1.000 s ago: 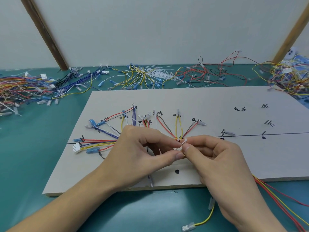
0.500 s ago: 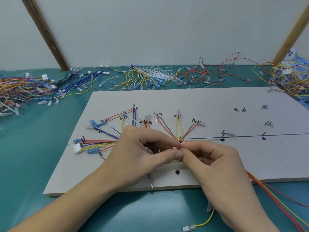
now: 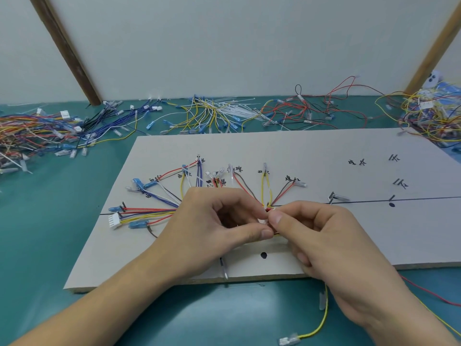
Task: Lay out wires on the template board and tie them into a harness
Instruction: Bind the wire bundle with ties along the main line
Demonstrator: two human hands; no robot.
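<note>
A grey template board (image 3: 311,151) lies on the teal table with a black line and hand-written marks. Coloured wires (image 3: 149,212) fan out over its left half from a white connector (image 3: 115,220) and gather into a bundle at the board's middle. My left hand (image 3: 214,226) and my right hand (image 3: 321,236) meet fingertip to fingertip over that bundle. Both pinch a thin white cable tie (image 3: 270,211) wrapped at the gathered wires. Red and yellow wires trail off the board's front edge under my right wrist.
Loose wire piles line the table's back edge: a mixed heap (image 3: 32,136) at the left, blue and yellow wires with white cable ties (image 3: 232,111) in the middle, red and black wires (image 3: 311,108), and a tangle (image 3: 434,118) at the right. A yellow wire with a terminal (image 3: 289,340) lies in front.
My fingertips have closed in tighter on the cable tie at the bundle, and my right hand has shifted slightly down and left. The laid-out wires stay in place.
</note>
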